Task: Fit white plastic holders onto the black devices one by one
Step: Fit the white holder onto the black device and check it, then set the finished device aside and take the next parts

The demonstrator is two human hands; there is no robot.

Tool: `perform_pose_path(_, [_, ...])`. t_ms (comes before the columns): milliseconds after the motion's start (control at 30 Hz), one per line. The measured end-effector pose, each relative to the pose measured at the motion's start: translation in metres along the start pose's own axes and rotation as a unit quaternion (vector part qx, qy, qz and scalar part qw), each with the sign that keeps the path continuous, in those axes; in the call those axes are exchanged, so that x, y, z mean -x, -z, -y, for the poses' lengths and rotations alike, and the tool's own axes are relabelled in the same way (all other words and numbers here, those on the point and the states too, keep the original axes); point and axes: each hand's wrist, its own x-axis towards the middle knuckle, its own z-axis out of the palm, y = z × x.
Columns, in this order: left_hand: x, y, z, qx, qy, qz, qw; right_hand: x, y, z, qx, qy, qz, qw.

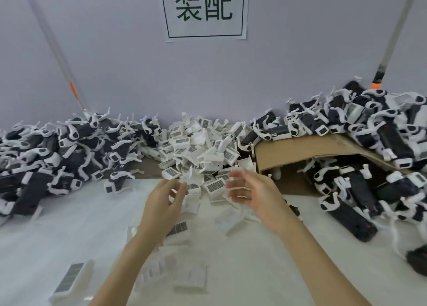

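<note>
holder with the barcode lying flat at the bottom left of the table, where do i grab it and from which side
Pinch the holder across its two long edges, coming from above with the left hand. It lies flat and alone on the white table, barcode face up, so both long sides are free; the ends look less handy.

I see bare table (69, 231) lower left; device piles (53, 153) at left and right (369, 144), holders (198, 148) centre, cardboard (307, 153) right block the back.
</note>
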Motion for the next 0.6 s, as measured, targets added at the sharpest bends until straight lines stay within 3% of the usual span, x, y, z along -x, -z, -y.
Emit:
perform_pose_path(100, [0.0, -0.002, 0.002, -0.027, -0.012, 0.0, 1.0, 0.006, -0.008, -0.034, 0.154, 0.088, -0.023, 0.984])
perform_pose_path(200, [-0.001, -0.003, 0.002, -0.01, -0.004, -0.044, 0.999, 0.008, -0.011, -0.05, 0.3, 0.16, -0.03, 0.94])
perform_pose_path(267, [-0.008, 0.001, 0.008, -0.023, 0.032, -0.105, 0.994, 0.009, -0.01, -0.053, 0.33, 0.183, -0.032, 0.926])
perform_pose_path(333, [-0.025, 0.011, 0.02, -0.087, 0.118, -0.13, 0.981, 0.009, -0.01, -0.053, 0.344, 0.196, -0.037, 0.918])
perform_pose_path(400, [-0.045, 0.026, 0.036, -0.156, 0.224, -0.103, 0.956, 0.009, -0.01, -0.053, 0.364, 0.203, -0.038, 0.908])
perform_pose_path(467, [-0.062, 0.044, 0.057, -0.201, 0.28, -0.058, 0.937, 0.01, -0.009, -0.051, 0.373, 0.206, -0.031, 0.904])
perform_pose_path(600, [-0.075, 0.067, 0.097, -0.19, 0.286, 0.0, 0.939, 0.014, -0.011, -0.051, 0.38, 0.21, -0.02, 0.901])
